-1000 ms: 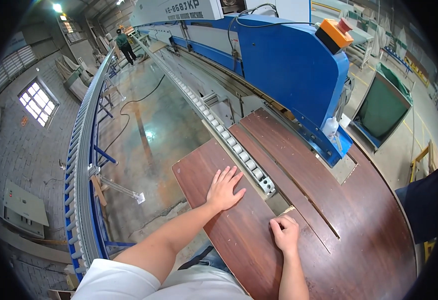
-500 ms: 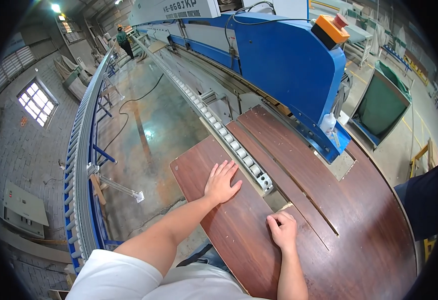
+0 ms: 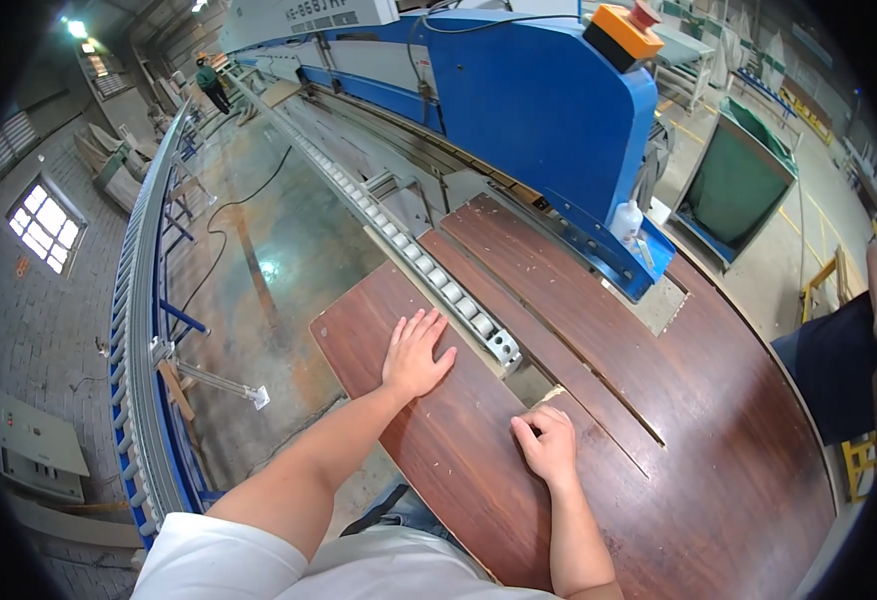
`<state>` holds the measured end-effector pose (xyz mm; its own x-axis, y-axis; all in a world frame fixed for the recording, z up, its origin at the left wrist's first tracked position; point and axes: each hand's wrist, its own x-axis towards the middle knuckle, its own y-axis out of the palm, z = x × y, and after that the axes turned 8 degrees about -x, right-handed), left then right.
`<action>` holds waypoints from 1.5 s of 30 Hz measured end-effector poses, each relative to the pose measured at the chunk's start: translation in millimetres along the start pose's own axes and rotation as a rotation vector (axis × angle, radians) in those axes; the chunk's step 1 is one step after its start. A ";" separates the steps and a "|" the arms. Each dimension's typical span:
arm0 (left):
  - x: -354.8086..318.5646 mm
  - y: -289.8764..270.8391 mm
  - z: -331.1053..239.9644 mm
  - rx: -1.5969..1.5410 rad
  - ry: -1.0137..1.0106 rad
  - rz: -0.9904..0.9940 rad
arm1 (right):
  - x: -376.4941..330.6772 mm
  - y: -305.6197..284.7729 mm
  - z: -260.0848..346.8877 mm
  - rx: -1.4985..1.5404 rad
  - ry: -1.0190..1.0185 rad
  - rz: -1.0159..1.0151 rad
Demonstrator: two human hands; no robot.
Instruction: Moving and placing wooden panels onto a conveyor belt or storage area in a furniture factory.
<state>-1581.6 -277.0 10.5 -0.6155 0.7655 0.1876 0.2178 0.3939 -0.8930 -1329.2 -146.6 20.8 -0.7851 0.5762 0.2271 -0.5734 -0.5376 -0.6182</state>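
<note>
Head view: hands (image 3: 478, 400) unhidden on panel (image 3: 458, 450).

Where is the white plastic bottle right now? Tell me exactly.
In the head view, right of centre, the white plastic bottle stands at the near end of the blue machine, just above the far edge of the dark wood panels.
</note>
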 end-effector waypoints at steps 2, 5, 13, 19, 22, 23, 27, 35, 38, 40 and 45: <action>0.4 1.0 0.1 -0.024 0.003 0.008 | 0.0 0.4 -1.1 0.000 0.004 0.009; -1.6 0.4 2.3 0.009 -0.019 0.021 | -0.9 1.6 -0.1 -0.007 -0.002 0.012; 2.0 4.3 -2.5 -0.022 0.003 -0.018 | -2.5 0.0 -3.2 -0.026 -0.020 0.001; -2.2 3.5 2.3 -0.014 0.033 -0.038 | -3.0 0.6 -0.9 -0.038 -0.039 -0.002; -2.3 6.8 4.3 -0.005 0.042 -0.046 | -5.2 2.4 -4.4 -0.035 -0.024 0.014; -1.9 8.9 3.4 -0.005 0.039 -0.038 | -5.8 1.4 -5.3 -0.037 -0.028 0.014; -1.6 7.3 4.4 -0.010 0.039 -0.028 | -4.9 2.9 -3.8 -0.035 -0.036 0.014; 3.5 9.1 -0.4 -0.017 0.084 -0.038 | -2.4 -3.0 -3.6 -0.051 -0.042 0.010; 2.4 4.2 5.2 -0.004 0.044 -0.011 | -1.0 1.2 -3.3 -0.053 -0.039 0.043; 0.0 7.2 5.7 -0.027 0.084 -0.031 | -2.0 3.7 -5.9 -0.027 -0.061 0.032; -1.5 9.0 2.9 -0.028 0.082 -0.037 | -7.2 -1.3 -7.1 -0.077 -0.055 0.051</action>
<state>-1580.9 -276.1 1.0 -0.5599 0.7886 0.2541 0.2179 0.4360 -0.8732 -1321.1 -145.7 14.6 -0.8256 0.5134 0.2339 -0.5146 -0.5153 -0.6853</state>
